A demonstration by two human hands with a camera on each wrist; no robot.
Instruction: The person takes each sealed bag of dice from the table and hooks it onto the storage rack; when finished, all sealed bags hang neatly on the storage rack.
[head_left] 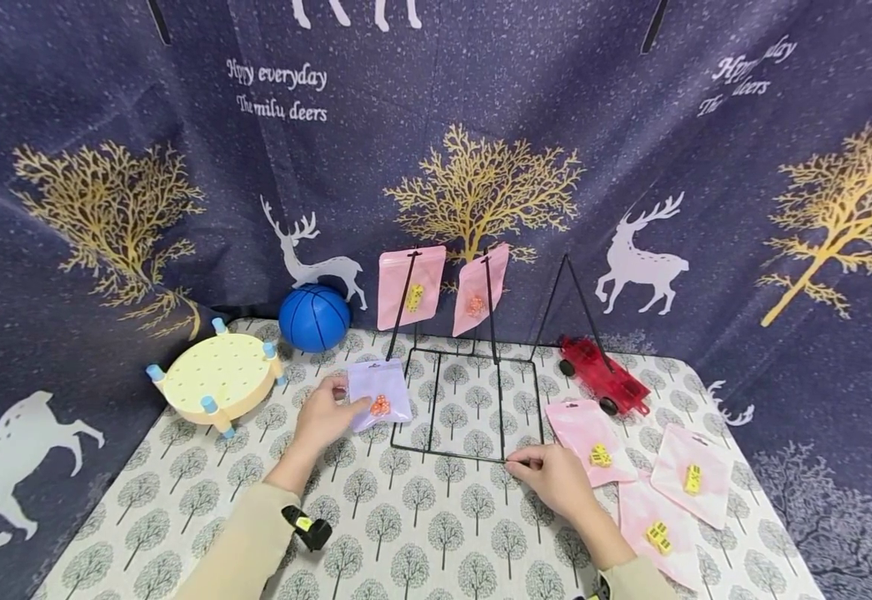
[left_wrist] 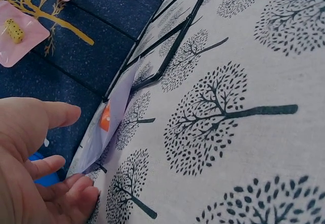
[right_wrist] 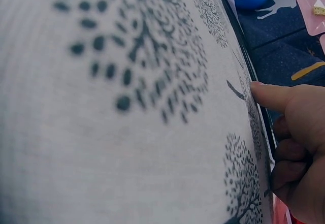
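Note:
A black wire display rack (head_left: 447,455) stands on the table, its sloping rods carrying a pink bag with a yellow dotted piece (head_left: 394,283) and a pink bag with orange pieces (head_left: 481,287). By the left rod's front end is a purple zip bag (head_left: 398,379) holding orange pieces. My left hand (head_left: 327,417) is at that bag's left side; in the left wrist view its thumb and fingers are spread apart, the lower fingers by the bag's corner. My right hand (head_left: 552,475) pinches the rack's front bar near its right corner, other fingers curled in the right wrist view.
Several pink bags with yellow pieces (head_left: 676,504) lie at the right, partly overlapping. A red toy car (head_left: 601,375) sits behind them. Back left are a blue ball (head_left: 314,318) and a yellow pegged stool-like toy (head_left: 218,375). A dark printed cloth (head_left: 481,83) hangs behind.

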